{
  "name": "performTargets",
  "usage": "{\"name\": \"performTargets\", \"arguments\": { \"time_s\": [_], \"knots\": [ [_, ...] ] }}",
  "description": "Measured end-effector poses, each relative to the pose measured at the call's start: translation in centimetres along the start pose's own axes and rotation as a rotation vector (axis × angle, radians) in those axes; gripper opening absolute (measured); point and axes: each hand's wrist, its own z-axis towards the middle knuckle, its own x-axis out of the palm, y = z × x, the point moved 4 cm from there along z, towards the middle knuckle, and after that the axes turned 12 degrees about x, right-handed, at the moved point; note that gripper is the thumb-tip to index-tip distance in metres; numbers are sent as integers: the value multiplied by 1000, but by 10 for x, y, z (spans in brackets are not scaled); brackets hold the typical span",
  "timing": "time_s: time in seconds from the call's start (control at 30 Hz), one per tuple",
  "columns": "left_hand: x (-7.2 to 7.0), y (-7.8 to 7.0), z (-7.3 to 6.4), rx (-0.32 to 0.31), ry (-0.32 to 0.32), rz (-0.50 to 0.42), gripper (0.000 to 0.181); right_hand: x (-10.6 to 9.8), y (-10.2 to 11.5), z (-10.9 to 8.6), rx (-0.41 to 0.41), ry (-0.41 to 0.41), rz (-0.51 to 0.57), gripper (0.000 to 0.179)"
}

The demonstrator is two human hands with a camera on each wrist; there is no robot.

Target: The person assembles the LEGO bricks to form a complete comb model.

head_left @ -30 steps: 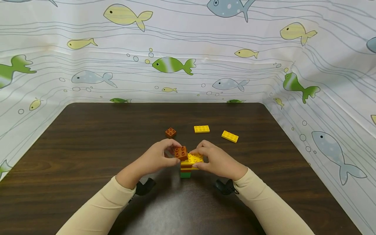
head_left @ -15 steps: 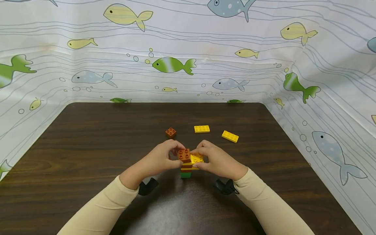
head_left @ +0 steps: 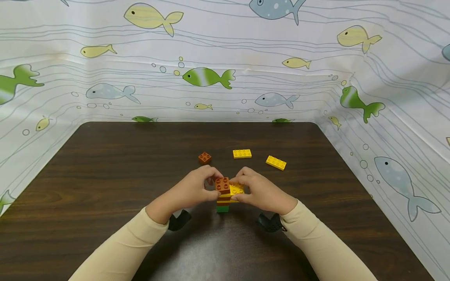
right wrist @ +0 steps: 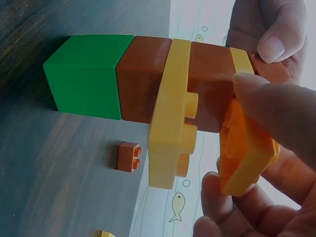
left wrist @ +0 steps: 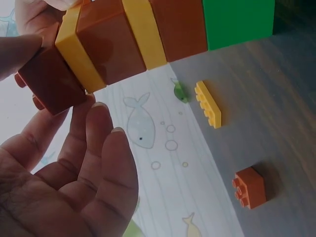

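In the head view we saw the tower [head_left: 223, 198] standing on the dark table [head_left: 140, 156], its green base [head_left: 222, 209] lowest. At the tower's left, the left hand [head_left: 193, 191] had thumb and fingers bent about the top brick [head_left: 222, 185], a brown one on the left half of the upper plate [head_left: 237, 189], which was yellow. At the tower's right, the right hand [head_left: 261, 190] pinched the upper plate between thumb and fingers. Beyond the tower, slightly left, we found a loose brick [head_left: 204, 157]; slightly right, a loose plate [head_left: 242, 153]; farther right, a slanted plate [head_left: 275, 162]. Behind the tower and past the table hung a white fish-print cloth [head_left: 218, 43].

From the left wrist we saw the left thumb and forefinger nipping the top brick at the tower's upper end, the other fingers half bent and spread clear of it. We could not tell whether the brick was fully seated.

From the right wrist we saw the right thumb lying along the upper plate, fingers curled beneath it. The lower plate [right wrist: 170, 143] jutted from the tower, parted from the upper one by a brown brick [right wrist: 211, 84].
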Motion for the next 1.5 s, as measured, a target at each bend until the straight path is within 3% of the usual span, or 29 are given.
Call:
{"name": "performTargets", "arguments": {
  "time_s": [0.37,0.67,0.9,1.23,1.5],
  "knots": [
    [-3,-2,5,11,63,11,26,-2,0,0,28,5,-28,46],
    [-3,-3,9,11,91,-10,23,-1,-2,1,33,-3,9,46],
    [-1,-1,8,-13,82,-22,25,2,-4,-1,6,-31,56,43],
    [-1,1,7,9,58,-38,28,2,1,0,-69,-80,159,39],
    [-1,4,6,31,39,-89,28,2,2,2,-69,-84,183,31]
  ]
}}
